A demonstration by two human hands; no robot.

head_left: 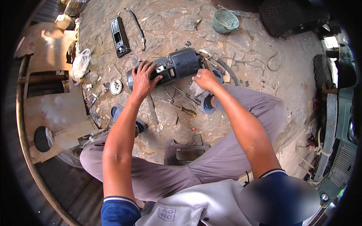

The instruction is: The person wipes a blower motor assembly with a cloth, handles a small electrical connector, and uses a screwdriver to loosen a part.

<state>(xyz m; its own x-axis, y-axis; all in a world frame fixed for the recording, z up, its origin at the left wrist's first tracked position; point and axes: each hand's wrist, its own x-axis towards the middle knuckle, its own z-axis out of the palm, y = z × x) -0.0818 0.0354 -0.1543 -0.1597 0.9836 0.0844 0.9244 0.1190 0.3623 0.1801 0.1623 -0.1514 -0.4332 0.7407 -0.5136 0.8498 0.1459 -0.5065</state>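
Observation:
A black cylindrical housing (pixel 184 62) lies on its side on the stony ground in front of me, slightly tilted up to the right. My left hand (pixel 144 80) rests on its left part, fingers spread over the top. By its right end, my right hand (pixel 206 80) is closed round a greyish rag (pixel 197 91) that hangs below the fist. A screwdriver (pixel 187 111) with a yellow and black handle lies on the ground between my feet, close to some metal tools. A dark hose (pixel 228 69) curves away past the housing's right end.
Farther off lie a long black panel (pixel 119 37), a short black hose (pixel 136 26) and a green basket (pixel 225 20). Left stand a round tin (pixel 115 87), a plastic bag (pixel 81 64) and a cut metal sheet (pixel 52 101). A dark stool (pixel 171 150) shows between my legs.

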